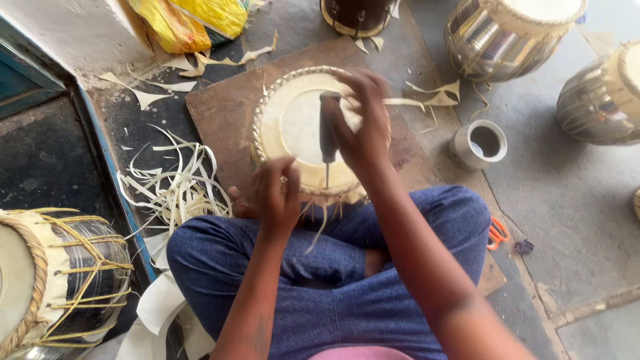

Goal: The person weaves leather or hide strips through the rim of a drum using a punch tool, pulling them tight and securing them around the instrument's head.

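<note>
The left hand (277,193) is pinching the near rim of the round drumhead (297,127), which is lying on a brown board (220,113). The right hand (363,127) is gripping a dark-handled awl (328,133), fingers wrapped tight, beside 1 metal cup (480,142).

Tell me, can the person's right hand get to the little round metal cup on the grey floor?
Probably yes. The small round metal cup stands just beside the right hand with bare floor between, but that hand is gripping a dark-handled awl.
</note>
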